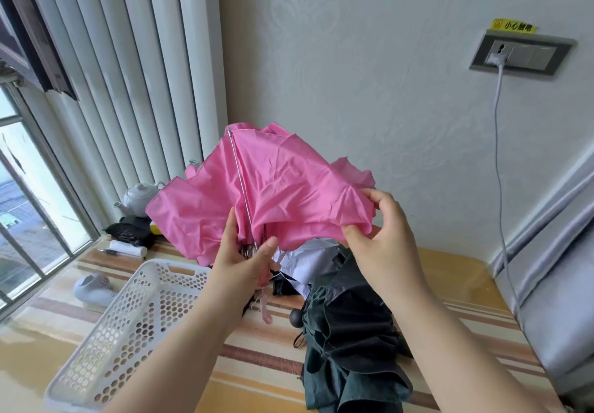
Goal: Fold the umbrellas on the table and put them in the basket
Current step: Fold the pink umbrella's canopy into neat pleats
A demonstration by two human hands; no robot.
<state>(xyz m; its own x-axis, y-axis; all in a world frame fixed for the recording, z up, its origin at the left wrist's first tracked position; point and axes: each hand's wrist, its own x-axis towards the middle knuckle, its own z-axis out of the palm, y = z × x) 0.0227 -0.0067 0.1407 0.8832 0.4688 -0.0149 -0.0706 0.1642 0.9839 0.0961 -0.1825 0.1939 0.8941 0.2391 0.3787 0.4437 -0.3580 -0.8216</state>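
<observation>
home room | teapot | vertical blinds | striped table

Striped table bearing white basket, dark green umbrella, white teapot, pen.

Head view, forward and downward over a striped table

One wide-angle camera looks from the person's head past both forearms, close to the table, toward the wall corner; curtains and window fill the left edge, the wall socket sits upper right.
</observation>
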